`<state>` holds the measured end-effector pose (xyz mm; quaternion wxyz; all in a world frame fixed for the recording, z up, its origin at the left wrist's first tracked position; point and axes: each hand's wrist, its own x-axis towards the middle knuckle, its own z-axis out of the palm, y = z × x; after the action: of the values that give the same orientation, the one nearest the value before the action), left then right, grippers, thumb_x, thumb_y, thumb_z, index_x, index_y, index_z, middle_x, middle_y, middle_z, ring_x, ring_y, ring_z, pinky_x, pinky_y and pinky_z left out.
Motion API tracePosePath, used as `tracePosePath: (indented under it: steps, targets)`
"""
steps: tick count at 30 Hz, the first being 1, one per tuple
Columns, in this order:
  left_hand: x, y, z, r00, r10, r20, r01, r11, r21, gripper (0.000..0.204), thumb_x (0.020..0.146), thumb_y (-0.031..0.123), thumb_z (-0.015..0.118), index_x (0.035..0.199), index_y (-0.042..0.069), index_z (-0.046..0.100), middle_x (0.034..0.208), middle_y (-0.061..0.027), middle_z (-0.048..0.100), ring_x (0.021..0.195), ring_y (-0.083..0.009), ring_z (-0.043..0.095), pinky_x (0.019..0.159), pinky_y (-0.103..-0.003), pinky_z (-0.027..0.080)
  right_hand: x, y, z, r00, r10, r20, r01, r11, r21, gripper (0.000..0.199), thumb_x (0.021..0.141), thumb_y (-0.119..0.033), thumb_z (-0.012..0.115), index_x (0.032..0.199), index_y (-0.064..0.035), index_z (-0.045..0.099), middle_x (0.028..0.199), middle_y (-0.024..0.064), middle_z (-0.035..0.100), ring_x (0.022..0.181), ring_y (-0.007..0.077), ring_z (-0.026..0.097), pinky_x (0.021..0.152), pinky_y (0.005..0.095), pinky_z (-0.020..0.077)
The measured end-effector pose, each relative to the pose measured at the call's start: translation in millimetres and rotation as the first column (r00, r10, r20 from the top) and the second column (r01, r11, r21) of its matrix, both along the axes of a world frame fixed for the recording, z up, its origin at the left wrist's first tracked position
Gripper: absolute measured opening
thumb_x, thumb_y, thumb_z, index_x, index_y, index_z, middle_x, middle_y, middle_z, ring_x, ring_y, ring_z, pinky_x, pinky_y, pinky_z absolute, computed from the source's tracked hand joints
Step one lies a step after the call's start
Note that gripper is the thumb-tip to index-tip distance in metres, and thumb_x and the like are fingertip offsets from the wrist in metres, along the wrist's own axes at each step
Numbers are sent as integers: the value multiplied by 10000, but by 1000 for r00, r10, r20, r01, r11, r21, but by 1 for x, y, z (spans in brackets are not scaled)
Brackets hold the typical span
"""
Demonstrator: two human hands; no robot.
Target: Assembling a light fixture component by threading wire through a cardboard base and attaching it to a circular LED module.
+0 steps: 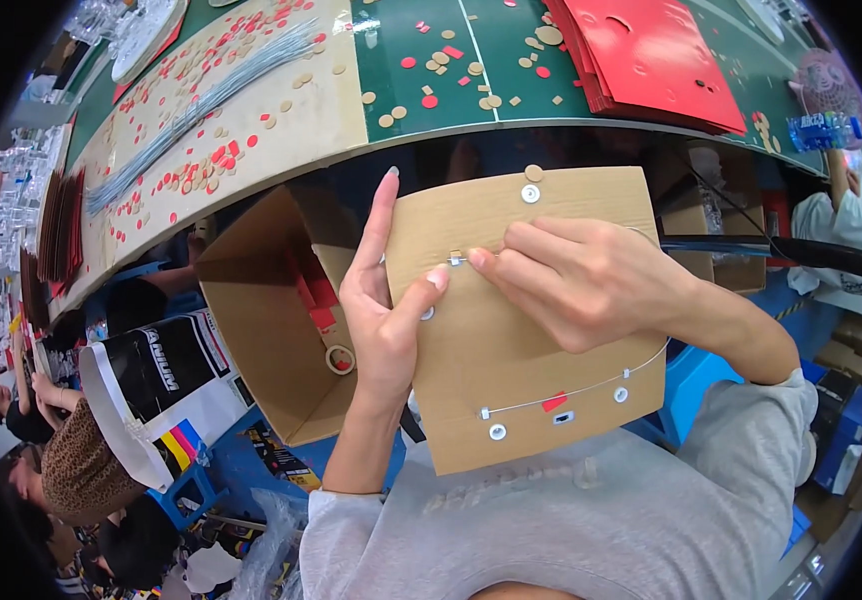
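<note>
A brown cardboard panel [541, 370] is held up before my chest. My left hand [381, 310] grips its left edge, index finger stretched up past the edge and thumb pressed on the front. Beside that thumb a small white end piece [456, 259] sits at a slot. Closed in a pinch, my right hand [581, 280] touches this end piece and seems to hold a thin cord, mostly hidden by the fingers. Another thin silvery cord [591, 393] spans the lower panel between two white end pieces. White round buttons [531, 194] and a red scrap [554, 402] are on the panel.
The table ahead bears a bundle of silvery cords [201, 110], scattered red and brown cut-outs [431, 101], and a stack of red sheets [651, 60]. A cardboard box [251, 330] stands open at left below it. A blue stool [696, 390] is at right. Other people sit at far left.
</note>
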<state>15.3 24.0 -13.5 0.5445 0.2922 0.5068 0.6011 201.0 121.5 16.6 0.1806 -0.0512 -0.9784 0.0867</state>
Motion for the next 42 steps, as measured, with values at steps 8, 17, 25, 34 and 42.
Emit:
tracePosePath:
  steps: [8,17,25,34,42]
  targets:
    - [-1,-3,-6,1000,28,-5,-27,998,59,801,830,-17,578,1578,-1,292,1338,-156,605,1144,-154,623,957,-259,476,-5,1,4,1000,7,15,-7,1000,-19,450,732,-67,687,1142,113,638,873,92,556,755,204,618,638,297,546]
    - [-1,-2,-6,999,41,34,-44,995,88,772,866,-24,578,1579,-4,283,1361,-173,595,1170,-177,621,1013,-297,463,1,4,3,999,11,52,-10,1000,-8,489,722,-100,682,1167,100,649,880,78,540,798,193,622,649,295,558]
    - [-2,0,-3,1000,16,4,-16,997,69,759,882,-42,583,1579,0,287,1334,-152,612,1156,-158,623,1002,-297,475,5,5,5,998,5,63,-5,1000,-3,526,694,-103,666,1177,105,656,877,67,542,815,188,628,660,291,560]
    - [-4,0,0,1000,10,1,-10,999,38,759,875,-38,576,1576,-10,286,1304,-148,630,1150,-156,627,996,-288,477,11,1,-2,1000,-23,10,23,999,46,546,635,-78,650,1139,131,671,835,65,550,773,183,624,654,286,538]
    - [-5,2,-2,1000,3,2,-3,999,32,757,876,-20,572,1578,-3,286,1296,-149,635,1132,-148,637,986,-288,486,6,5,7,998,-23,54,26,998,-63,568,729,-142,656,1251,80,633,841,67,528,725,191,569,681,304,521]
